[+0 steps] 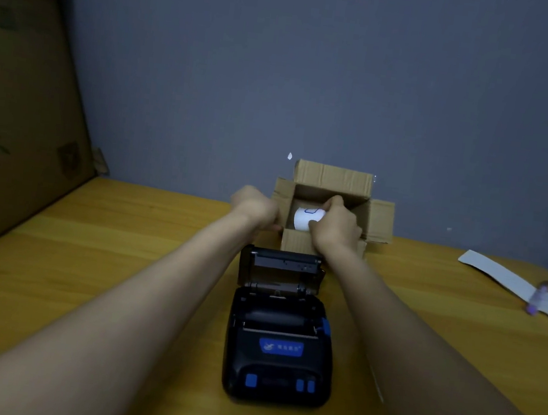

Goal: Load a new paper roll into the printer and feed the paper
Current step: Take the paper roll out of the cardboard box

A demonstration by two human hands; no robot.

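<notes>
The paper roll [307, 219] sits inside the open cardboard box [334, 180], directly behind the printer [278, 345] on the counter [121, 257]; its long axis seems to run roughly left to right, though this is hard to tell. The right hand [335, 227] is closed around the roll. The left hand [257, 207] grips the box's left flap, beside the roll, so I judge the roll must travel toward the printer's open bay.

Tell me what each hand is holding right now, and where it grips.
The right hand holds the white paper roll by its right end, inside the open cardboard box. The left hand grips the box's left flap.
</notes>
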